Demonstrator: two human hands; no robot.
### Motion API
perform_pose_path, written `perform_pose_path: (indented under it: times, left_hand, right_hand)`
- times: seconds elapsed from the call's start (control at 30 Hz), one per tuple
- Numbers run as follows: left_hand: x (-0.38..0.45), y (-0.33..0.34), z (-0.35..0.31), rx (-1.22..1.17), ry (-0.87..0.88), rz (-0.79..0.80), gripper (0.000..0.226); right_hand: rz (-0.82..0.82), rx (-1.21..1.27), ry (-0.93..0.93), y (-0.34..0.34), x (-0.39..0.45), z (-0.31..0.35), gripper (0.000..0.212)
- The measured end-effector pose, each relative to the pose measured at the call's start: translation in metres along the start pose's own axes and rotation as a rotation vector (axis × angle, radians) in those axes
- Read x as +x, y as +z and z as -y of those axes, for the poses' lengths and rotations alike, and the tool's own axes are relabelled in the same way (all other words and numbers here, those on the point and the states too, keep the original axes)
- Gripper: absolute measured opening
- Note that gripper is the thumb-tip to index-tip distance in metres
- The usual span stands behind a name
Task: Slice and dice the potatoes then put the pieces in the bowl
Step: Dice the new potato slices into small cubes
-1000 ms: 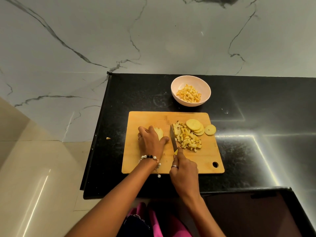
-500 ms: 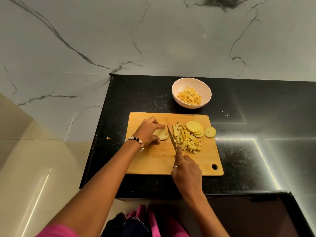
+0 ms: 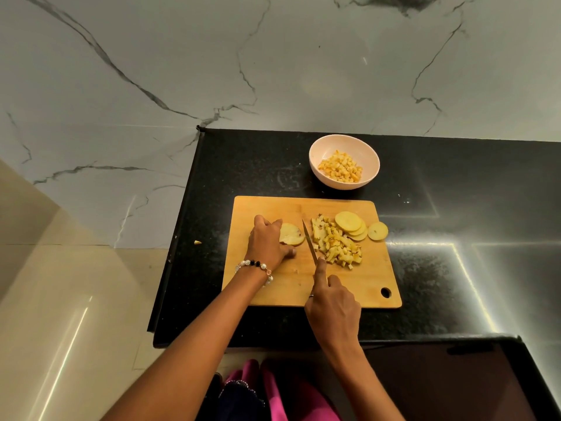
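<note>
- Table [image 3: 455, 284]: black; left & near edges in view, right side cut off by frame. Bare room right of board.
- Board [image 3: 273, 287] near table's left edge; bowl [image 3: 315, 153] w/ diced bits just behind it.
- Left hand [image 3: 267, 244] curled on potato piece [image 3: 293, 235], partly hiding it.
- Right hand [image 3: 334, 308] grips knife [image 3: 309, 241]; handle hidden.
- Dice pile [image 3: 337, 247] & slices [image 3: 349, 223] right of blade.

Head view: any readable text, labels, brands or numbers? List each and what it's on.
None. No print shows on the bowl, the cutting board, the knife or the counter. The marks on the wall are marble veins, not writing.
</note>
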State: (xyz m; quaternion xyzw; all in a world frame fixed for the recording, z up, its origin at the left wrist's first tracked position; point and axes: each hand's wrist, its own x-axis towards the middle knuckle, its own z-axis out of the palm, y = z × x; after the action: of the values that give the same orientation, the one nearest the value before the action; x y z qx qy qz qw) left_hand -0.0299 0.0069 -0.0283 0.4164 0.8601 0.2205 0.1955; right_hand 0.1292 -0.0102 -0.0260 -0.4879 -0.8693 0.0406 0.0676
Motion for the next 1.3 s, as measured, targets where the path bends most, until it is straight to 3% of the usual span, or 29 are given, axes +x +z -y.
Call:
perform_pose_path:
  times: [0.4, 0.87, 1.3]
  left_hand:
    - [0.004, -0.002, 0.012, -0.121, 0.046, 0.006, 0.086]
    - [0.013, -0.003, 0.018, -0.086, 0.165, 0.011, 0.067]
    - [0.014, 0.004, 0.027, -0.22, 0.239, -0.061, 0.056]
  right_hand:
    - [0.024, -0.004, -0.037, 0.003, -0.006, 0.016, 0.071]
    - [0.06, 0.085, -0.007, -0.001, 0.005, 0.015, 0.063]
    - [0.063, -0.09, -0.09, 0.008, 0.022, 0.02, 0.068]
